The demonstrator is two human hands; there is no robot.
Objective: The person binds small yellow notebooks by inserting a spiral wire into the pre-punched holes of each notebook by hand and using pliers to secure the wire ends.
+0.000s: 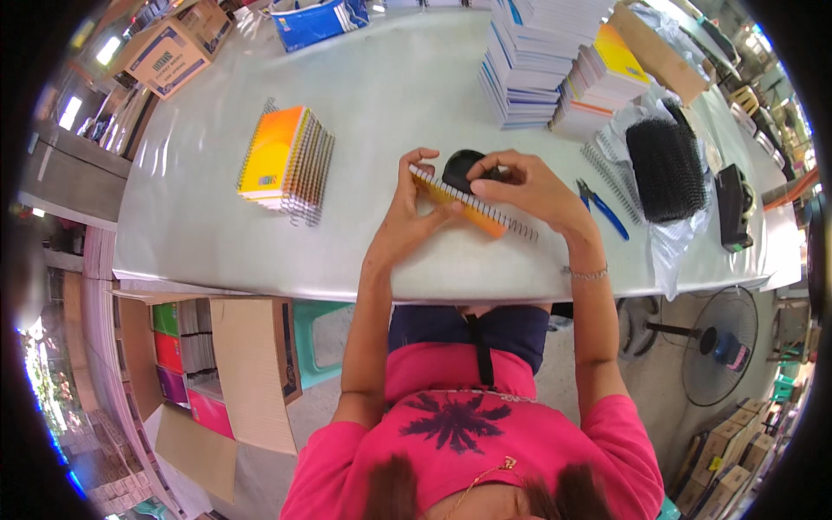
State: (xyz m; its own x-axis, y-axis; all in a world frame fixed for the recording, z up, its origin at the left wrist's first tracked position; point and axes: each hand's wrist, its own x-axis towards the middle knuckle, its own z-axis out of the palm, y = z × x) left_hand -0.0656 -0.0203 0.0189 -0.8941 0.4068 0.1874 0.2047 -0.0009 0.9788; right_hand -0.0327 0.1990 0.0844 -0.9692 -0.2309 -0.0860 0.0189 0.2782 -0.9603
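My left hand (406, 212) grips a small notebook (485, 220) with an orange-yellow cover, tilted above the table. A wire spiral (523, 230) runs along its upper edge, and its free end sticks out past the right side of the pages. My right hand (542, 192) is closed in a pinch just above the spiral; what its fingertips hold, if anything, is hidden. A black round object (459, 165) lies right behind the notebook, partly covered by the right fingers. Its kind does not show clearly.
At left stands a stack of spiral notebooks (276, 160). Tall piles of unbound booklets (530, 74) rise at the back right. Blue-handled pliers (609, 211), loose spirals (611, 178), a black bundle of spirals (663, 169) and a black tape dispenser (733, 208) lie at right.
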